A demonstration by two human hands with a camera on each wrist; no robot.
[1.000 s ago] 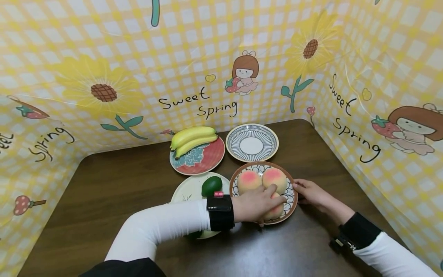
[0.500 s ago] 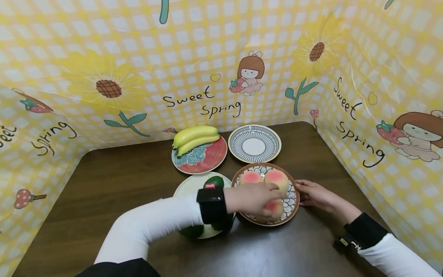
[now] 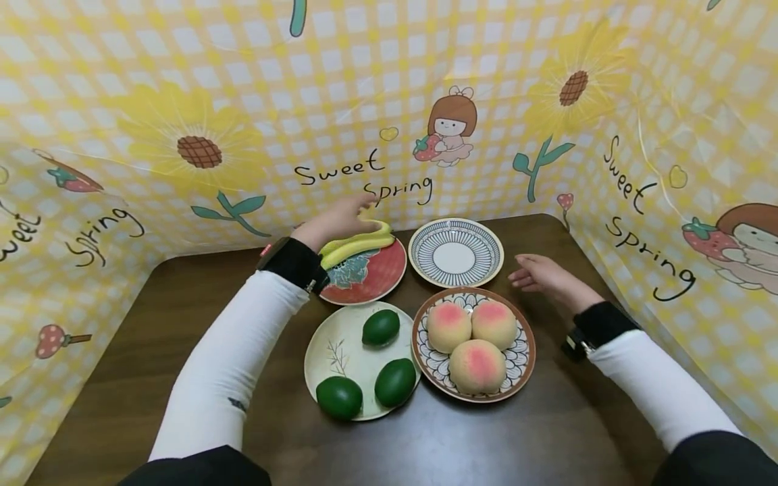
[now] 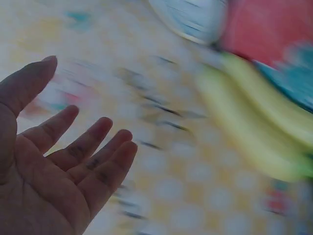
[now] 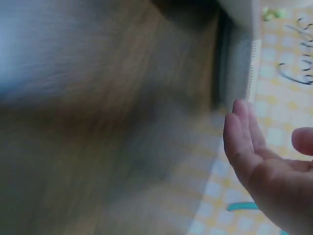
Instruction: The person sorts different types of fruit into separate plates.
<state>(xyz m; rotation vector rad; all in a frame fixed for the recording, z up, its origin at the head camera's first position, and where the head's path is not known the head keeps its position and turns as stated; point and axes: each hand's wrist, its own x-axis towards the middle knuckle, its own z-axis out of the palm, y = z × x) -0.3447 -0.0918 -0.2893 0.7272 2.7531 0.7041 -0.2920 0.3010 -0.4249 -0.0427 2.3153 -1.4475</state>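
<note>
With the left hand [image 3: 336,220] spread and the right hand [image 3: 543,277] extended, both empty, we risk pushing the bananas [image 3: 360,247] off the red floral plate [image 3: 390,270] through off-centre contact.

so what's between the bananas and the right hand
In the head view: the edge of the red plate, the striped plate, then a sliver of table.

A dark brown wooden tabletop [image 3: 371,455], its far corners rounded, stood against yellow-and-white checked cloth [image 3: 340,81]. The cloth rose behind the tabletop and along its left and right sides, printed with sunflowers [image 3: 199,152], brown-haired cartoon figures [image 3: 448,143] with strawberries [image 3: 428,147], and black "Sweet Spring" lettering [image 3: 339,169]. It wrinkled right of the tabletop. Pale glare [image 3: 450,432] lit the tabletop's near part.
</note>
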